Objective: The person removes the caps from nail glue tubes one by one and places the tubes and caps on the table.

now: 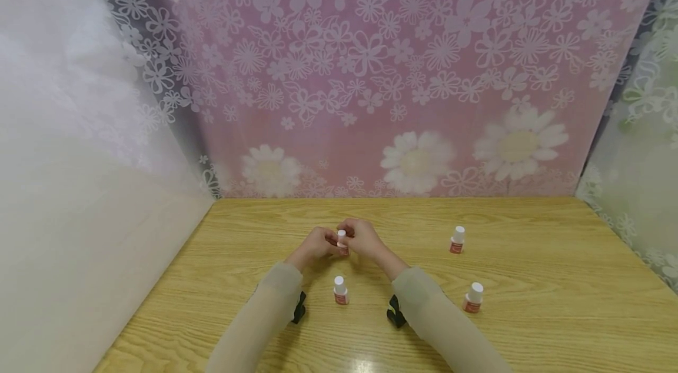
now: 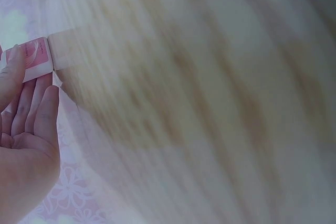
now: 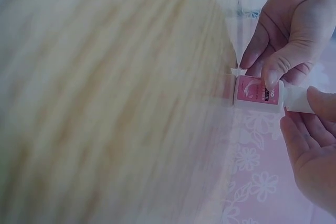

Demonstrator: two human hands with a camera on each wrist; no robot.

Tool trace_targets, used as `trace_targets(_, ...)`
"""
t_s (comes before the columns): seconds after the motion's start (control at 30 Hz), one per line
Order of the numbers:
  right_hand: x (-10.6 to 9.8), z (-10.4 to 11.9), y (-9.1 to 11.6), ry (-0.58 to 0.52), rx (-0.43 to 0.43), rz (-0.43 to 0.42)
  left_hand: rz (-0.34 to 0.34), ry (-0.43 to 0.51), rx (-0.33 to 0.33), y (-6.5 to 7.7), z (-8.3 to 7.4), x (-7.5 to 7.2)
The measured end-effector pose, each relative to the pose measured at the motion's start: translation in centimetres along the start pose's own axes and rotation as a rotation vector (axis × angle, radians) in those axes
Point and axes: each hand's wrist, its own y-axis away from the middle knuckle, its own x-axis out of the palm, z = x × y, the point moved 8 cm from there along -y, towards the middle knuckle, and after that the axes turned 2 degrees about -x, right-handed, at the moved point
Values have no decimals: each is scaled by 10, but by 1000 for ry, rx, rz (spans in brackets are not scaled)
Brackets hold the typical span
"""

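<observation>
A small white bottle with a red-pink label stands upright on the wooden table, its base at the tabletop. My left hand holds the bottle's body, the thumb pressed on the label in the right wrist view. From the other side my right hand pinches the white cap between thumb and fingers. In the left wrist view, the left hand curls around the label, and the cap lies outside the frame. A second such bottle stands nearer, between my forearms.
Two more matching bottles stand on the right side of the wooden table, one farther back and one nearer. A pink flowered curtain hangs along the back edge. Pale sheeting borders the left side.
</observation>
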Motion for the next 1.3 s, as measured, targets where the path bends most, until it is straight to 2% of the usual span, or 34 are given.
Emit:
trace_targets(0.8, -1, 7, 2, -17, -26, 42, 18, 33, 7, -2, 1, 1)
trace_targets(1.1, -3, -2, 1, -27, 56, -13, 8, -6, -5, 0, 0, 0)
trace_targets(1.3, -5, -1, 1, -21, 70, -49, -9, -31, 10, 1, 0, -2)
